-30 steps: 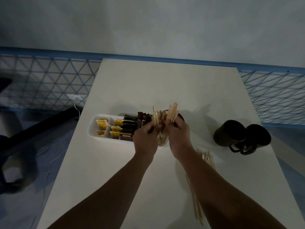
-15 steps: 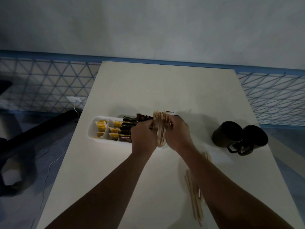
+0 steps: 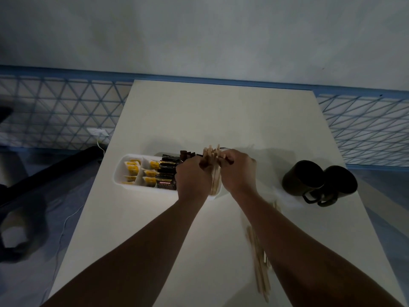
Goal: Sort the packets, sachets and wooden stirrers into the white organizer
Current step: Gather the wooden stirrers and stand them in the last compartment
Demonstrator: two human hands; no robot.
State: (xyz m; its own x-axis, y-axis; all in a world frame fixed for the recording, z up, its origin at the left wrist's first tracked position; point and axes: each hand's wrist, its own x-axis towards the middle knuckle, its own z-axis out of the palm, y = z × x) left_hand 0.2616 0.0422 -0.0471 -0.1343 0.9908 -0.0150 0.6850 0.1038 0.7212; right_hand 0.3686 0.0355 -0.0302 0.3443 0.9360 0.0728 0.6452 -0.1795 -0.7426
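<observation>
1. Pale wood: the wooden stirrers (image 3: 213, 168) stand as an upright bundle in the right-end compartment of the white organizer (image 3: 120, 173), centre frame, with their tips fanned above the hands.
2. The left hand (image 3: 192, 178) and right hand (image 3: 238, 171) flank the bundle with fingers curled in on it. The fingertips are hidden, so this is probably a two-sided squeeze.
3. Handling (judged): light, stiff and thin. They would likely slide against each other and snap if bent. Hold them bunched at mid-length, not by the tips.
4. Loose stirrers (image 3: 260, 271) lie at lower right beside the right forearm, unsorted.
5. Yellow sachets (image 3: 132, 170) and dark packets (image 3: 166, 173) fill the compartments to the left.
6. The table (image 3: 221, 111) is matte white. Two dark mugs (image 3: 318, 182) stand at right, a blue lattice railing (image 3: 55, 111) runs behind, and the light is dim.
</observation>
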